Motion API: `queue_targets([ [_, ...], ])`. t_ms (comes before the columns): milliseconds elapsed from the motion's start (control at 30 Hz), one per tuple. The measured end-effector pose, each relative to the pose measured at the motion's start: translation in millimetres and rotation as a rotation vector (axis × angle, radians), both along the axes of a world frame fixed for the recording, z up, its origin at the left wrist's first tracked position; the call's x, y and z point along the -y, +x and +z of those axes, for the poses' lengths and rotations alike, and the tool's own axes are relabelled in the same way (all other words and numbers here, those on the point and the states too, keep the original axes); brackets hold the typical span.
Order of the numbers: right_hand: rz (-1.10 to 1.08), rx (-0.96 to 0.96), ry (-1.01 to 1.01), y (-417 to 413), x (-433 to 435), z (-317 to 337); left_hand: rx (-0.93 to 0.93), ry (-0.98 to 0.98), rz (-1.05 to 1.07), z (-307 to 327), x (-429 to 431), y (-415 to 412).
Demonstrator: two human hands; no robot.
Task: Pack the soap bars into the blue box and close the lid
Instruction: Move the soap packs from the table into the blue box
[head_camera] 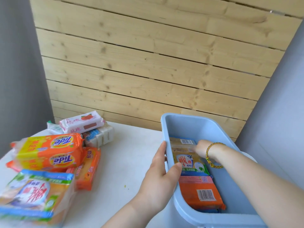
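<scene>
The blue box stands open at the right of the white table. My left hand grips its left wall, thumb over the rim. My right hand reaches down inside and presses on a yellow-green wrapped soap bar. In front of that bar an orange bar with a barcode lies in the box. On the left of the table sits a pile of wrapped soap: an orange Tide pack, a large blue-orange pack, a narrow orange bar and a white-pink bar. No lid is visible.
A white table carries everything. A wooden slat panel leans behind it, with grey walls on both sides. A white-blue soap pack lies under the pink bar. A braided bracelet circles my right wrist.
</scene>
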State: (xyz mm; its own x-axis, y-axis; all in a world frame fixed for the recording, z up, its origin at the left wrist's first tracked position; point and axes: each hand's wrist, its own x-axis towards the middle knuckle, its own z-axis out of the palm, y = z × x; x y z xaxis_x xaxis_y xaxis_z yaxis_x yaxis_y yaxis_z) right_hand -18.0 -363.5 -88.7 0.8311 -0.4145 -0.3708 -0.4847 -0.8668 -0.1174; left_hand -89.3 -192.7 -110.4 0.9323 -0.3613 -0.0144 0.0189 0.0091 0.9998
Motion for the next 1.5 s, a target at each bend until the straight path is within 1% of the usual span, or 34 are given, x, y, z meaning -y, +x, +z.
queue_targets([
  [67, 0.028, 0.021, -0.020, -3, 6, 1, -0.011, 0.046, 0.011, 1, -2, 0],
  [133, 0.055, 0.092, -0.038, -9, -3, 13, 0.016, 0.083, 0.005, 4, -6, -1],
  [200, 0.052, 0.217, -0.019, -16, -10, 27, 0.087, 0.135, -0.013, 6, -11, -4],
  [267, 0.075, 0.384, 0.021, -25, -20, 42, 0.136, 0.200, 0.001, 5, -25, -10],
  [333, 0.130, 0.542, 0.100, -29, -33, 57, 0.225, 0.255, 0.059, 2, -45, -16],
  [433, 0.273, 0.646, 0.260, -41, -76, 74, 0.382, 0.290, 0.195, 1, -93, -22],
  [500, 0.362, 0.657, 0.327, -45, -109, 79, 0.445, 0.331, 0.351, -2, -127, -24],
  [567, 0.449, 0.625, 0.357, -47, -143, 76, 0.437, 0.333, 0.513, -7, -159, -24],
  [700, 0.606, 0.444, 0.319, -46, -208, 46, 0.317, 0.378, 0.809, -28, -217, -24],
  [767, 0.617, 0.361, 0.332, -43, -235, 21, 0.213, 0.428, 0.894, -38, -237, -22],
  [833, 0.551, 0.329, 0.395, -42, -253, -6, 0.066, 0.413, 0.853, -49, -246, -19],
  [933, 0.294, 0.342, 0.584, -35, -260, -43, -0.136, 0.311, 0.752, -60, -249, -15],
  [967, 0.202, 0.354, 0.621, -31, -257, -52, -0.161, 0.273, 0.731, -63, -249, -15],
  [1033, 0.075, 0.363, 0.623, -22, -250, -66, -0.160, 0.234, 0.709, -70, -252, -13],
  [1133, -0.064, 0.297, 0.672, -8, -247, -75, -0.143, 0.235, 0.665, -74, -258, -8],
  [1200, -0.108, 0.262, 0.712, 0, -253, -76, -0.123, 0.253, 0.659, -70, -261, -3],
  [1267, -0.089, 0.235, 0.694, 7, -261, -76, -0.039, 0.359, 0.737, -65, -266, 5],
  [1300, -0.068, 0.215, 0.666, 10, -266, -77, 0.055, 0.443, 0.792, -59, -270, 10],
  [1333, -0.050, 0.194, 0.627, 12, -270, -76, 0.187, 0.531, 0.821, -51, -273, 19],
  [1367, -0.035, 0.170, 0.585, 14, -273, -76, 0.323, 0.632, 0.796, -42, -276, 29],
  [1400, -0.020, 0.150, 0.543, 17, -275, -76, 0.431, 0.748, 0.714, -33, -277, 41],
  [1433, -0.011, 0.136, 0.505, 20, -275, -75, 0.489, 0.871, 0.594, -24, -277, 55],
  [1500, 0.004, 0.115, 0.456, 24, -276, -76, 0.465, 1.083, 0.347, -10, -275, 83],
])
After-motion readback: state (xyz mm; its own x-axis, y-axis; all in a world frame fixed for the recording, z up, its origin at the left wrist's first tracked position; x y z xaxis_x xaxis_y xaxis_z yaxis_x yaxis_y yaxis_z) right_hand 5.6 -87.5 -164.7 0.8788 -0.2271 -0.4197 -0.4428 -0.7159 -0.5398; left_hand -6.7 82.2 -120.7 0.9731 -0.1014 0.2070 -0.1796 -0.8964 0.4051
